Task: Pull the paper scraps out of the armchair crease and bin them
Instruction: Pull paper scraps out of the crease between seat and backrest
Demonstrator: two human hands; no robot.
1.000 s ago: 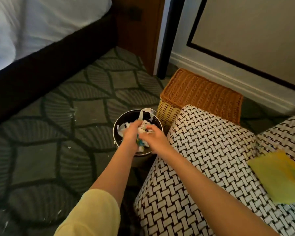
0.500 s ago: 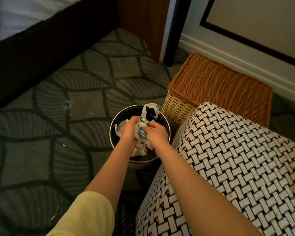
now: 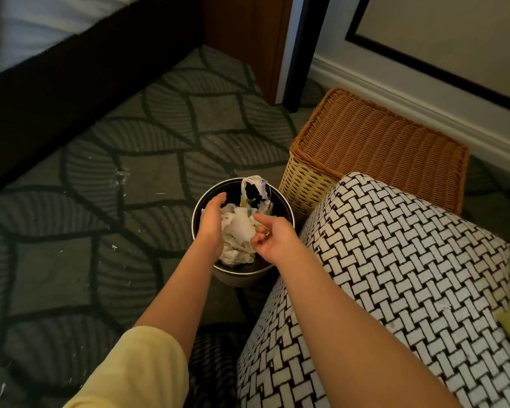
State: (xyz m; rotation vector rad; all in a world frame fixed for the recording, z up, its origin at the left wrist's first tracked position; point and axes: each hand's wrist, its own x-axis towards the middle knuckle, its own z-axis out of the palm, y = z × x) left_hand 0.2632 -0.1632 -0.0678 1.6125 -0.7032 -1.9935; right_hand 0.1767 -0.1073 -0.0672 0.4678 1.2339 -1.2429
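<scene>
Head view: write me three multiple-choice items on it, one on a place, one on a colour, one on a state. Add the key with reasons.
1. Where does the bin stand?
A. On the carpet, next to the wicker basket and the armchair
B. On the bed
C. On the armchair's seat

2. What colour is the sleeve on the left arm?
A. Blue
B. Pale yellow
C. Red

3. How is the left hand?
A. Clenched in a fist
B. Gripping the basket's lid
C. Open, fingers relaxed, over the paper scraps in the bin

Key: 1 A, its base rests on the patterned floor close by both. 2 B, the cuff at the lower edge is yellow. 3 C, its fingers are loose with nothing in them.
</scene>
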